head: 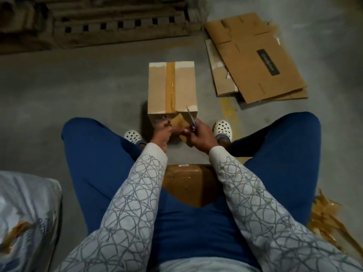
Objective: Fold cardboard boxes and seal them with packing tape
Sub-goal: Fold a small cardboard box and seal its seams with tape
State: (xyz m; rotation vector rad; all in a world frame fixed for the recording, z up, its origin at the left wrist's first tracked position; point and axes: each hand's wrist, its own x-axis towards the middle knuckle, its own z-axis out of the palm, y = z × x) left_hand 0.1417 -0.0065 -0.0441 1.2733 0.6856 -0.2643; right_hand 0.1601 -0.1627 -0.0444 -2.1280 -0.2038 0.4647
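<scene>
The grey concrete floor (78, 91) carried a cardboard box (159, 87) at its middle, taped along the top seam. Flattened cartons (255, 75) lay overlapping at the far right, well apart from the box, and a wooden pallet (98, 26) sat along the far left. A pale wrapped bundle (25, 213) rested at the near left, and crumpled brown tape scraps (330, 222) littered the near right. Two white clogs (223, 127) stood just beside the box.

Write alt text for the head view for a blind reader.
A seated person's right hand holds blue-handled scissors to brown packing tape that the left hand grips at the near edge of a taped cardboard box on the floor. Flattened cardboard lies to the right.
</scene>
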